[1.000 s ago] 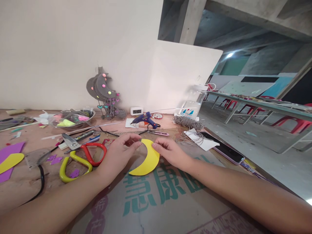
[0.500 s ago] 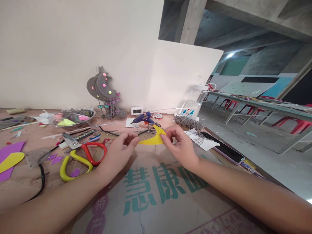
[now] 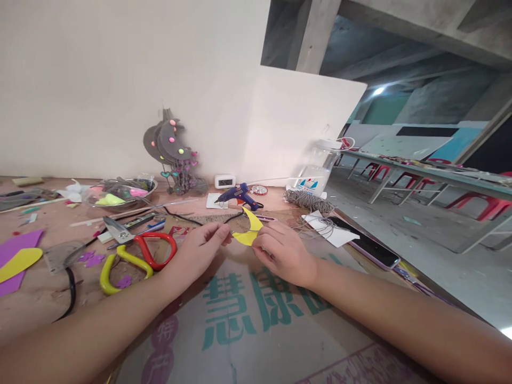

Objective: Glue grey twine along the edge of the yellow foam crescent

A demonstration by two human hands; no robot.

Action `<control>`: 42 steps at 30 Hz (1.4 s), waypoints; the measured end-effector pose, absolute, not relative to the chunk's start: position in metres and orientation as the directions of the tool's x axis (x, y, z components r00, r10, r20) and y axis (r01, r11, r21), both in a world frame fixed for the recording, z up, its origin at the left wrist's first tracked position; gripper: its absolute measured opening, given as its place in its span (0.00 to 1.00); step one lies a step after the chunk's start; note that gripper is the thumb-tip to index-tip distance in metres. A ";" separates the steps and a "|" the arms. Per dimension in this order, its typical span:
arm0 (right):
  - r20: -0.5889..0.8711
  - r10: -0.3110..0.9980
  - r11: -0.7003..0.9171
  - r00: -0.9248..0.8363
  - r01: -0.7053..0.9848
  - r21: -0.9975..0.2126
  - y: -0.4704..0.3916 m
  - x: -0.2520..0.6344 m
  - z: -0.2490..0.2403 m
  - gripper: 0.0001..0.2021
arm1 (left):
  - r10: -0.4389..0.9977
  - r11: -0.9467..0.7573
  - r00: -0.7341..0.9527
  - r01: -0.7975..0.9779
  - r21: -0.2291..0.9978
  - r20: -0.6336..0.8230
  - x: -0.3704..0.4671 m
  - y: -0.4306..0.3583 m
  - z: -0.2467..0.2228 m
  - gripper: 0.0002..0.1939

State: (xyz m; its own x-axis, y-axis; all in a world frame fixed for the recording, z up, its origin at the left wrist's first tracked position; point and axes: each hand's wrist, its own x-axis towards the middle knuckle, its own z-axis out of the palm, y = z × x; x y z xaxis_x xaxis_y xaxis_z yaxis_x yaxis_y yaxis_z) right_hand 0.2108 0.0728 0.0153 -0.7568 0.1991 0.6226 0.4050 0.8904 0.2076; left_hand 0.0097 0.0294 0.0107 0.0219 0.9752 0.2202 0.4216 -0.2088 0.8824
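Note:
A yellow crescent cut-out (image 3: 245, 238), thin like foam sheet or card, is held up between both hands above the printed board. My left hand (image 3: 204, 246) is closed in a pinch at its left tip. My right hand (image 3: 283, 253) has its fingers curled round the right side, covering that part. A thin greyish line crosses the crescent between the hands; I cannot make out whether it is cord. Just behind lies a blue glue gun (image 3: 238, 194). Scissors (image 3: 138, 256) with red and yellow handles rest left of my left hand.
Grey crescent ornaments (image 3: 170, 141) lean on the wall beside a small clock (image 3: 224, 181). A plastic bowl (image 3: 150, 188) of bright pieces stands left. To the right are grey cord (image 3: 308, 201), a plastic jug (image 3: 320, 162), white paper (image 3: 338, 234) and a phone (image 3: 370, 246). Purple sheet (image 3: 28, 242) lies far left.
My right hand has turned over the crescent and shifted slightly left, its back now facing up. The crescent has moved a little left and tilted. My left hand has barely moved.

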 end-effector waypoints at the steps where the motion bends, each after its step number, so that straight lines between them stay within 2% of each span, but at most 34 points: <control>1: 0.618 0.196 0.888 -0.762 0.405 0.218 0.073 0.211 0.015 0.06 | 0.976 -0.206 0.028 0.434 0.877 0.216 0.010 0.029 0.011 0.20; 6: 0.592 0.218 0.885 -0.776 0.413 0.216 0.072 0.211 0.015 0.07 | 0.978 -0.197 0.033 0.459 0.866 0.205 0.010 0.028 0.012 0.19; 9: 0.602 0.279 0.900 -0.748 0.423 0.108 0.070 0.210 0.015 0.04 | 0.975 -0.198 0.013 0.486 0.851 0.220 0.010 0.029 0.013 0.18; 13: 0.648 0.428 0.865 -0.630 0.494 -0.092 0.068 0.208 0.016 0.18 | 0.967 -0.221 0.012 0.532 0.818 0.254 0.012 0.027 0.015 0.17; 16: 0.623 0.459 0.847 -0.634 0.525 -0.090 0.070 0.208 0.016 0.15 | 0.963 -0.235 0.019 0.545 0.805 0.268 0.013 0.026 0.016 0.16; 20: 0.631 0.345 0.892 -0.695 0.453 0.011 0.072 0.210 0.017 0.07 | 0.968 -0.212 0.006 0.552 0.807 0.250 0.014 0.024 0.016 0.16; 23: 0.617 0.254 0.924 -0.745 0.376 0.073 0.068 0.210 0.019 0.06 | 0.968 -0.208 0.002 0.554 0.806 0.249 0.014 0.025 0.016 0.16; 28: 0.410 0.022 0.972 -0.912 0.116 0.207 0.053 0.209 0.024 0.09 | 0.962 -0.226 -0.004 0.544 0.808 0.272 0.014 0.024 0.018 0.16; 30: 0.426 -0.004 0.974 -0.905 0.094 0.208 0.054 0.210 0.028 0.08 | 0.966 -0.213 -0.013 0.532 0.820 0.259 0.014 0.025 0.018 0.16; 32: 0.567 0.103 0.972 -0.817 0.203 0.115 0.064 0.215 0.034 0.07 | 0.970 -0.192 -0.023 0.527 0.828 0.240 0.013 0.026 0.017 0.16; 34: 0.704 0.330 0.921 -0.629 0.379 -0.092 0.081 0.221 0.038 0.08 | 0.974 -0.176 -0.031 0.528 0.831 0.226 0.013 0.027 0.016 0.17; 35: 0.718 0.461 0.859 -0.522 0.466 -0.213 0.092 0.225 0.040 0.09 | 0.973 -0.176 -0.033 0.526 0.832 0.227 0.012 0.028 0.015 0.17; 37: 0.664 0.666 0.701 -0.340 0.588 -0.403 0.115 0.233 0.040 0.09 | 0.972 -0.187 -0.027 0.514 0.837 0.234 0.012 0.028 0.013 0.17; 39: 0.546 0.765 0.620 -0.340 0.619 -0.482 0.136 0.240 0.036 0.09 | 0.969 -0.204 -0.019 0.493 0.846 0.245 0.011 0.028 0.011 0.17; 42: 0.380 0.824 0.566 -0.420 0.628 -0.534 0.161 0.241 0.030 0.16 | 0.970 -0.209 -0.017 0.463 0.861 0.244 0.012 0.027 0.010 0.17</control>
